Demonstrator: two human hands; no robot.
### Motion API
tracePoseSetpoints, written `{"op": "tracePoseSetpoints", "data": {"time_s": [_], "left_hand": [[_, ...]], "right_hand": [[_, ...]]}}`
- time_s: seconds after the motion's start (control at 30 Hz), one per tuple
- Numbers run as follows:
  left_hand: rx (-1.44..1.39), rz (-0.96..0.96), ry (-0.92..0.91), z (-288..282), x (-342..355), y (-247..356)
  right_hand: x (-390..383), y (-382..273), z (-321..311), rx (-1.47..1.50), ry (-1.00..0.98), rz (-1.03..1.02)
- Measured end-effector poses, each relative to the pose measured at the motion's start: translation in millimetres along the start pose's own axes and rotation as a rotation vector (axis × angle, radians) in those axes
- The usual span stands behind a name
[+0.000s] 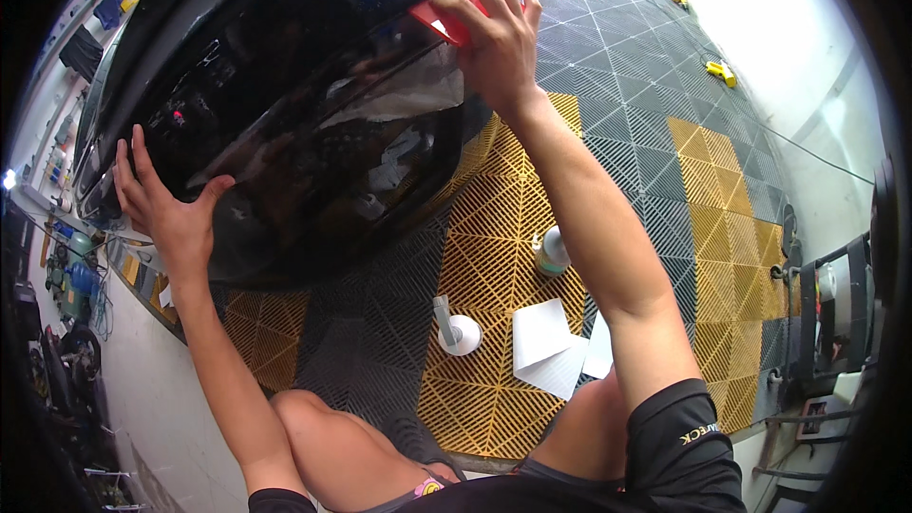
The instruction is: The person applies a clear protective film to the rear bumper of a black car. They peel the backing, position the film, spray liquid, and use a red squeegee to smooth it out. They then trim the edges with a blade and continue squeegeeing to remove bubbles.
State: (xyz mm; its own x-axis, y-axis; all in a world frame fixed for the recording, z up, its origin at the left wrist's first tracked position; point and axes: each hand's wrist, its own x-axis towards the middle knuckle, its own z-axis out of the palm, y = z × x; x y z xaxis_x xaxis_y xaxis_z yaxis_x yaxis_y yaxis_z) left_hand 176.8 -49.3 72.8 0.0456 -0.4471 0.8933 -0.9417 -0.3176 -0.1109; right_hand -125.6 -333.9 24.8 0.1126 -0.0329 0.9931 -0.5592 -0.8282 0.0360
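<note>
Two hands work the glossy black car panel [285, 104]: right hand [494, 38] closes its grip on a red squeegee [439, 19] at one o'clock; left hand [166, 209] lies flat, fingers spread, at nine o'clock.

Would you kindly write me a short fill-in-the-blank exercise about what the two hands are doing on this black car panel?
1. The right hand presses a squeegee of ____ colour against the black car panel.
2. The left hand lies ____ on the panel, fingers spread.
3. The floor tiles are grey and ____.
4. Below the panel, sheets of white ____ lie on the floor.

Missing words: red; flat; yellow; paper
</note>
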Motion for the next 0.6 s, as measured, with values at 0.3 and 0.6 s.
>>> {"op": "tracePoseSetpoints", "data": {"time_s": [0.3,0.6], "left_hand": [[-0.007,-0.01,-0.008,0.6,-1.0,-0.6],[-0.001,-0.035,-0.019,-0.1,-0.4,0.3]], "right_hand": [[-21.7,-37.0,-3.0,0.039,-0.029,-0.004],[-5.8,-17.0,-21.6,-0.157,-0.081,0.137]]}}
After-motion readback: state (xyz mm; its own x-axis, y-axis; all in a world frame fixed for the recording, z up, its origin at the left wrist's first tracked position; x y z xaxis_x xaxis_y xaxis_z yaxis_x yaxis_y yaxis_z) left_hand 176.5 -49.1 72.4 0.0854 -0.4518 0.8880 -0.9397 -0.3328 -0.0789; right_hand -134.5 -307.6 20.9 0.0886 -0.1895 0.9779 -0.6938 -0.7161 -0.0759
